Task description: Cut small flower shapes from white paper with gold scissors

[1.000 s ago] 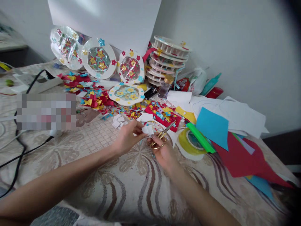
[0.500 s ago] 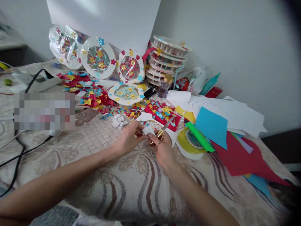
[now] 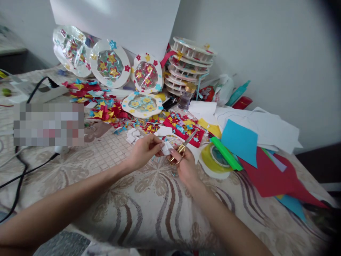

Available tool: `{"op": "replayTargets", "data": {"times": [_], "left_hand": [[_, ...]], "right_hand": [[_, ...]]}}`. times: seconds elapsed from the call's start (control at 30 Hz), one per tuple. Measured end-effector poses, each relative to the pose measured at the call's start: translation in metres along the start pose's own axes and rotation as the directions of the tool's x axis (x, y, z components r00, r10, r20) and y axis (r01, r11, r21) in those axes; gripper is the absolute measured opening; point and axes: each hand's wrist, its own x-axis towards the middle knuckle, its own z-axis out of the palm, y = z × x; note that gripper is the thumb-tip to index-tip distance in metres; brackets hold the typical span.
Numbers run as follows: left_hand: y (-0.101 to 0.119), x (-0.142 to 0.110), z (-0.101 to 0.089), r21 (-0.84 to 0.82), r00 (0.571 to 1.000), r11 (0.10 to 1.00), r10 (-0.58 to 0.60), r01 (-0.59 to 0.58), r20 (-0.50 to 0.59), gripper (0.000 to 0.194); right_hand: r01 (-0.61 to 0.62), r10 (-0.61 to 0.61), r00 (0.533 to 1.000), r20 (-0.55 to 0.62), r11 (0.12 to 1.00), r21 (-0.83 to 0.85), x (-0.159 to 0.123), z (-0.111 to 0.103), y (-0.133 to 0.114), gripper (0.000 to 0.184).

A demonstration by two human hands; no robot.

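My left hand (image 3: 144,151) pinches a small white paper piece (image 3: 166,148) above the patterned cloth. Right beside it, my right hand (image 3: 185,167) grips gold-handled scissors (image 3: 183,146), fingers through the loops, blades pointing up and right over the red sheet with cut-outs (image 3: 183,128). The two hands touch at the paper piece. A little heap of white paper squares (image 3: 133,135) lies just left of my left hand.
Decorated paper plates (image 3: 109,64) lean on the back wall beside a stack of white trays (image 3: 190,62). Coloured scraps (image 3: 106,110) litter the middle. A yellow tape roll (image 3: 215,158), green stick (image 3: 226,154), blue sheet (image 3: 239,142) and red sheet (image 3: 271,177) lie right. Black cables (image 3: 21,167) run left.
Both hands have stayed together at the paper piece, shifting slightly up and left. The scissors tilted a little more upright.
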Motion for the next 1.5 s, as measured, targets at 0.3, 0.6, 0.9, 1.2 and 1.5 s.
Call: {"op": "replayTargets", "data": {"times": [0.3,0.6,0.9,1.2,1.5], "left_hand": [[-0.004,0.004,0.002,-0.232,0.990,0.963,-0.123,0.135,0.068,0.039],[-0.006,0.002,0.003,-0.247,0.991,0.960,-0.123,0.133,0.054,0.042],[-0.005,0.007,-0.005,-0.099,0.998,0.993,-0.052,0.057,0.047,0.032],[-0.001,0.010,-0.014,0.047,1.000,0.999,0.007,-0.007,0.001,0.025],[0.002,0.011,-0.016,0.014,0.998,0.999,-0.032,0.031,0.053,0.027]], "right_hand": [[0.006,-0.006,1.000,-0.020,1.000,-0.011,0.001,-0.002,-0.001,0.022],[0.015,-0.015,1.000,-0.023,1.000,-0.022,0.002,-0.002,-0.003,0.022],[0.101,-0.093,0.995,0.041,0.944,-0.316,-0.001,-0.009,-0.011,0.017],[0.113,-0.070,0.989,0.129,0.921,-0.373,-0.001,-0.014,-0.012,0.016],[0.106,-0.077,0.993,0.095,0.930,-0.352,0.002,-0.015,-0.016,0.021]]}}
